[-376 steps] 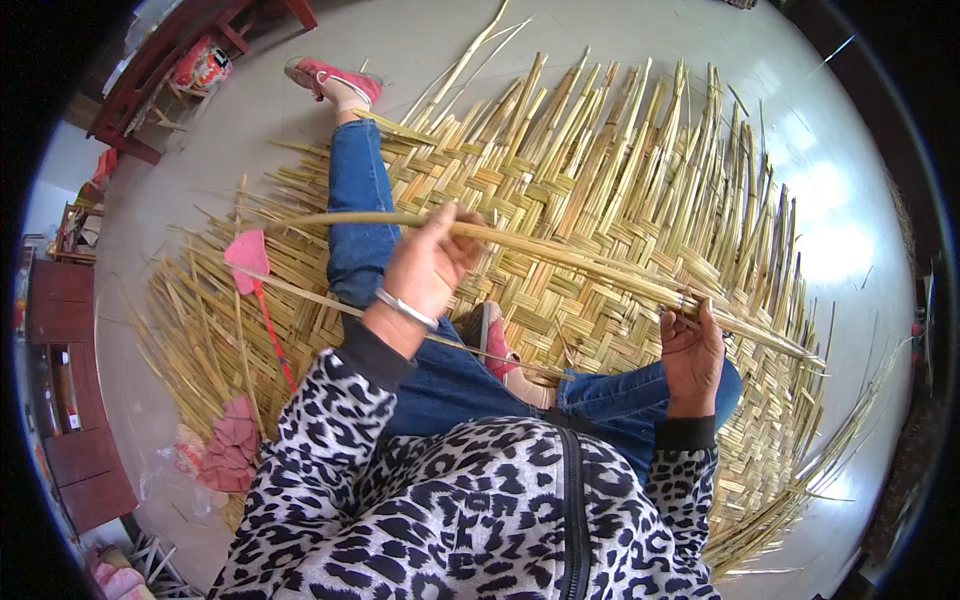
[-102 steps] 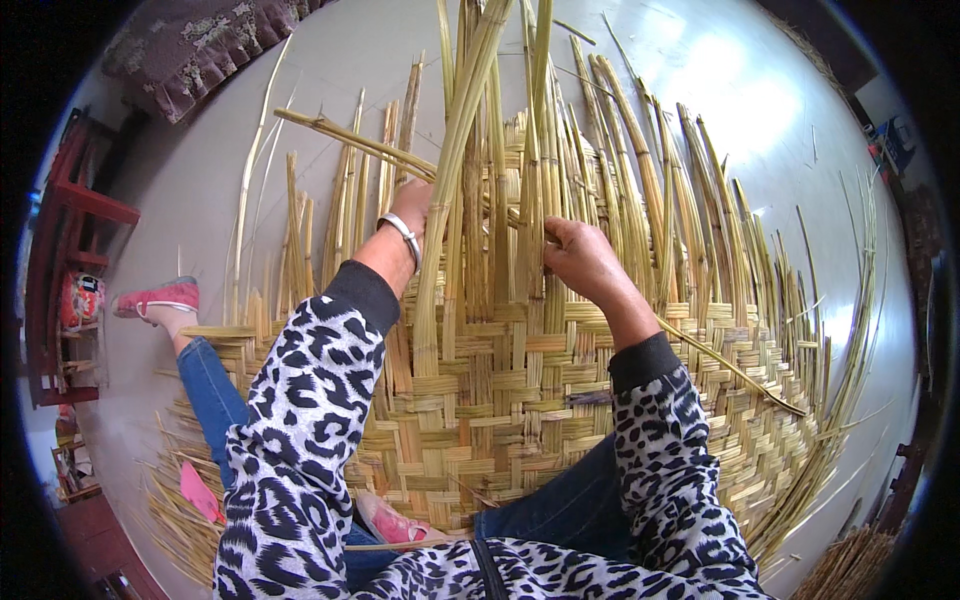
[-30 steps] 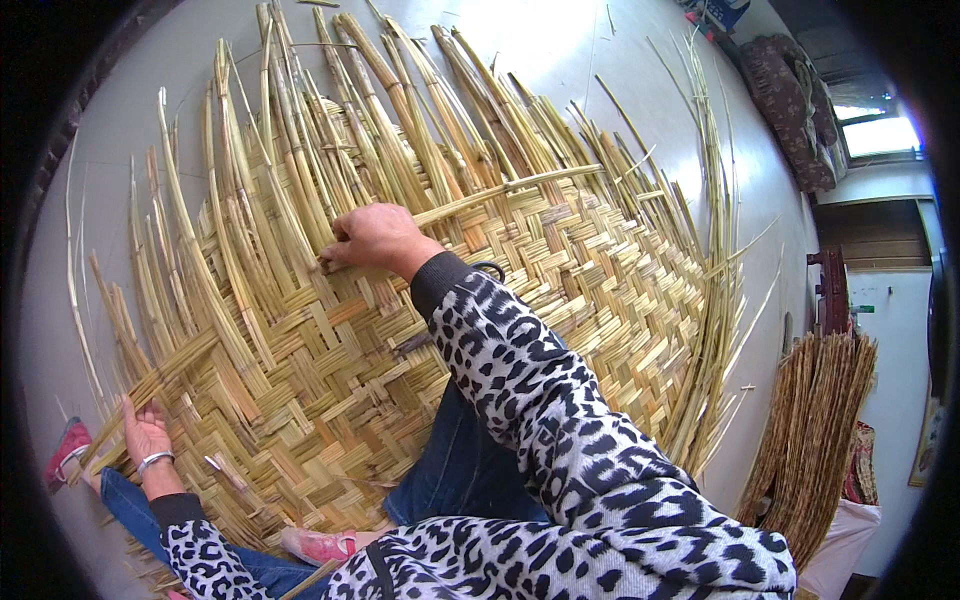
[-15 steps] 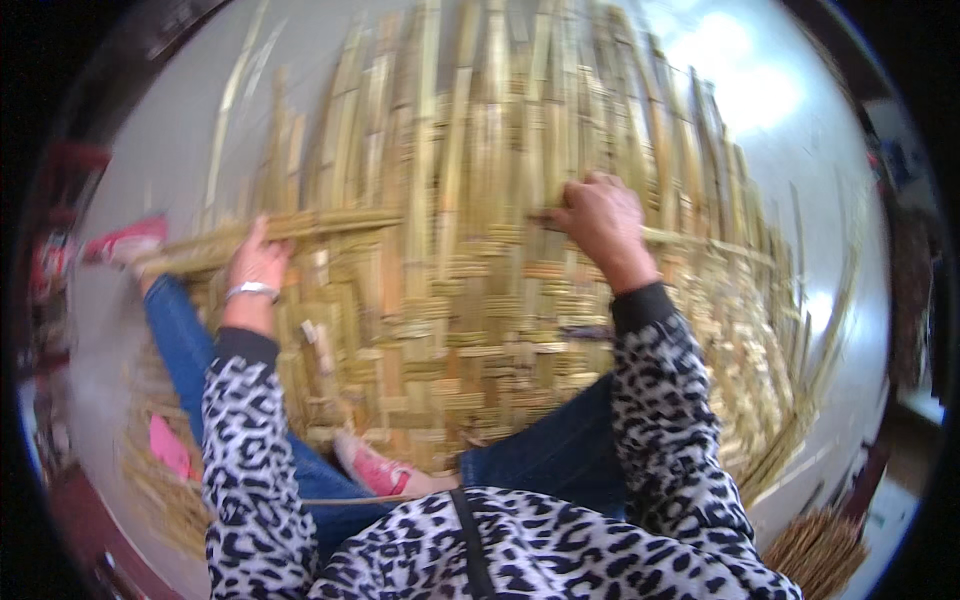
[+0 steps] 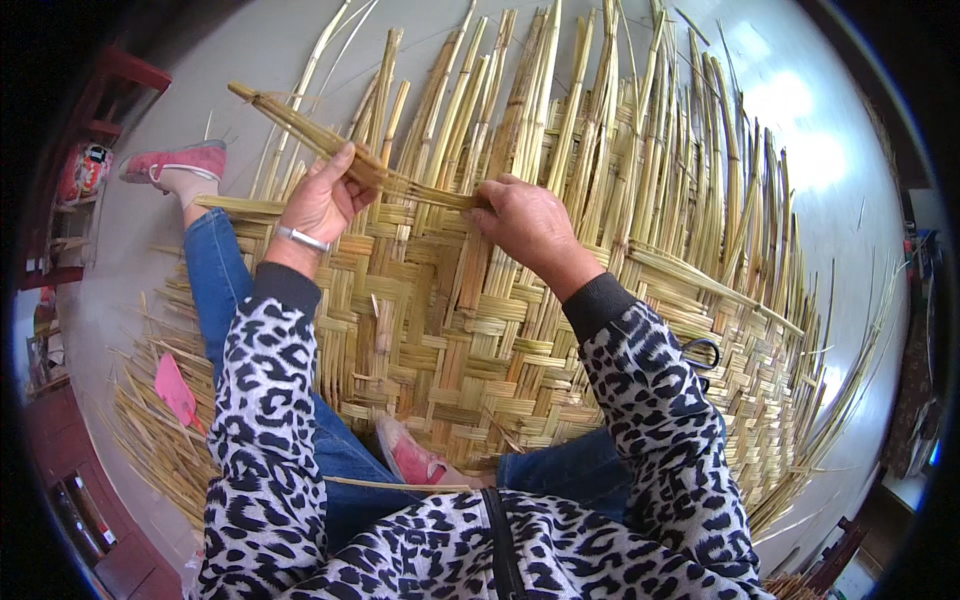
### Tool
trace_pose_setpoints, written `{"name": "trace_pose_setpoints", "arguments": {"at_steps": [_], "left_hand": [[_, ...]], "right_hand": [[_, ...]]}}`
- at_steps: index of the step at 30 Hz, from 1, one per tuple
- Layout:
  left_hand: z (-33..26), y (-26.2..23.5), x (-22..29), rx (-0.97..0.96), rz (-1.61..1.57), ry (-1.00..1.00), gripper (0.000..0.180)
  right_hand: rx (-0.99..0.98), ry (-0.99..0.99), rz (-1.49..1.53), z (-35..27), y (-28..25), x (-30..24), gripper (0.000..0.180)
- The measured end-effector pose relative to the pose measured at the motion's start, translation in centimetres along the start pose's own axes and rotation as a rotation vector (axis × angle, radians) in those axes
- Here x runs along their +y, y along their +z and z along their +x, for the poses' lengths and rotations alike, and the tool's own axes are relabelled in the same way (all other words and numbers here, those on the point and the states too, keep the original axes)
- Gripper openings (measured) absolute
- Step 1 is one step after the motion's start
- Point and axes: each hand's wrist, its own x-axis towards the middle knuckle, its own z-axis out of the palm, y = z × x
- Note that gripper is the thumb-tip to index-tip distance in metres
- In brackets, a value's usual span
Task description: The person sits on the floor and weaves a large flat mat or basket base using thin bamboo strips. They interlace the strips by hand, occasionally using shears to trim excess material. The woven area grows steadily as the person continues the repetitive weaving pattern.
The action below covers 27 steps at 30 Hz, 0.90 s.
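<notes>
A half-woven mat of split reed strips (image 5: 440, 345) lies on the floor beneath my arms, with long loose strip ends fanning away from me. My left hand (image 5: 325, 205) grips a flat bundle of reed strips (image 5: 290, 122), its far left end sticking up over the loose ends. The bundle's right end is pinched in my right hand (image 5: 535, 228), above the mat's unfinished edge; the very tip is hidden by the fingers. Right of that hand, another strip (image 5: 715, 285) runs crosswise among the upright ends. Black scissor-like handles (image 5: 702, 353) show beside my right sleeve.
My legs in jeans (image 5: 212, 275) are spread on the mat, one pink shoe (image 5: 178, 166) out at the left. A pink piece (image 5: 175, 388) lies on loose strips at the left. Dark red furniture (image 5: 125, 75) stands along the left edge.
My left hand has raised the reed bundle from nearly level to a slant, its left end up. My right hand has come leftward and now holds the bundle's other end.
</notes>
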Motion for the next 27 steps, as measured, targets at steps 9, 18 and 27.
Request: {"name": "trace_pose_setpoints", "arguments": {"at_steps": [9,18,27], "left_hand": [[8.2,5.7,-1.1,0.06,0.975,-0.093,0.068],[11.3,3.7,-2.3,0.165,1.359,-0.036,0.031],[10.0,5.7,-3.9,0.074,1.82,0.235,0.034]], "right_hand": [[0.218,0.22,0.06,0.6,1.6,-0.1,0.021],[0.265,0.34,0.168,0.5,1.6,-0.2,0.019],[0.346,0.281,0.206,-0.2,1.4,0.0,0.018]]}}
